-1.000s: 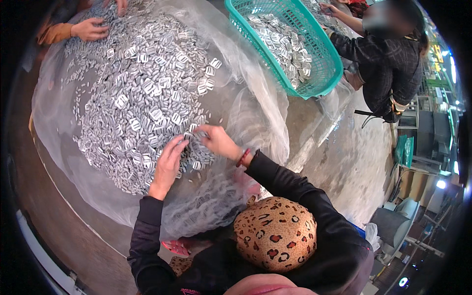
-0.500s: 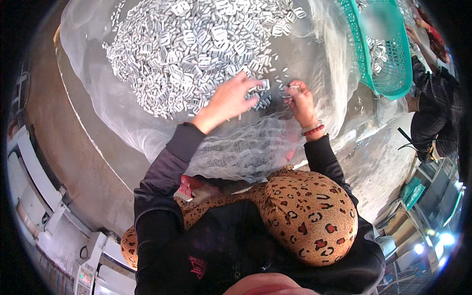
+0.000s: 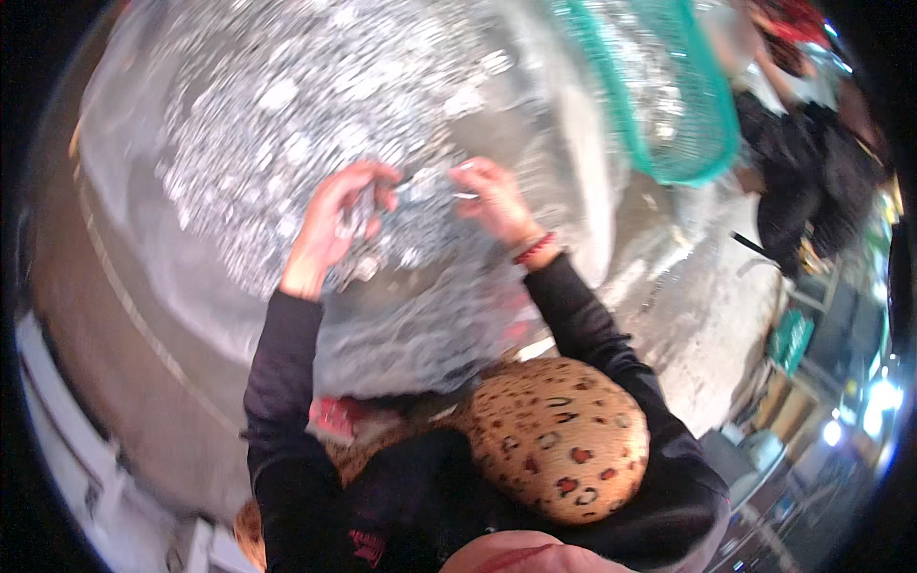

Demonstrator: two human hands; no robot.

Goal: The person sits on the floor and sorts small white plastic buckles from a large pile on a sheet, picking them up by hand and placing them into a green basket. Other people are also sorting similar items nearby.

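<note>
A broad heap of small silvery pieces (image 3: 277, 124) lies on a sheet of white mesh netting (image 3: 401, 334) before me; motion blurs it. Over the heap's near part, my left hand (image 3: 325, 220) curls its fingers around silvery buckle-like pieces (image 3: 355, 216), whose number I cannot make out. To its right, my right hand (image 3: 499, 202) pinches a small silvery piece (image 3: 465, 196) between thumb and fingers. A short gap separates the two hands. Small loose pieces lie beneath them on the netting.
A green plastic basket (image 3: 702, 170) holding silvery pieces stands at the far right. Beyond it a person in dark clothes (image 3: 821, 181) sits close by. A leopard-print cushion-like bundle (image 3: 564, 439) rests against my body. Machines or furniture (image 3: 67, 411) line the left edge.
The view has swung, so heap and basket appear shifted left. My left hand has drawn back from the loose pieces, with silvery pieces now in its palm. My right hand still pinches a small piece.
</note>
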